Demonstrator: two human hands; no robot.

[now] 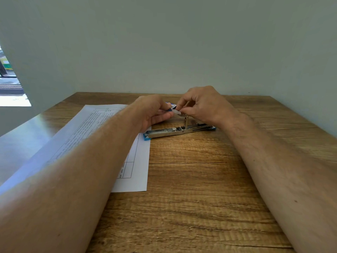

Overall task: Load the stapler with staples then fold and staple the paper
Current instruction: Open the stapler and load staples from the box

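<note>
A blue and metal stapler (169,132) lies fully opened flat on the wooden table (191,179), its staple channel facing up. Above it, my left hand (155,110) grips a small blue staple box (172,106). My right hand (200,105) pinches the box's white end flap (176,111), which sticks out toward the stapler. A printed sheet of paper (135,172) lies flat to the left, partly under my left forearm, and the stapler's left end rests on its edge.
The table stands against a pale green wall at the back and right. A window opening shows at the far left. Bare wood stretches in front of the stapler toward me.
</note>
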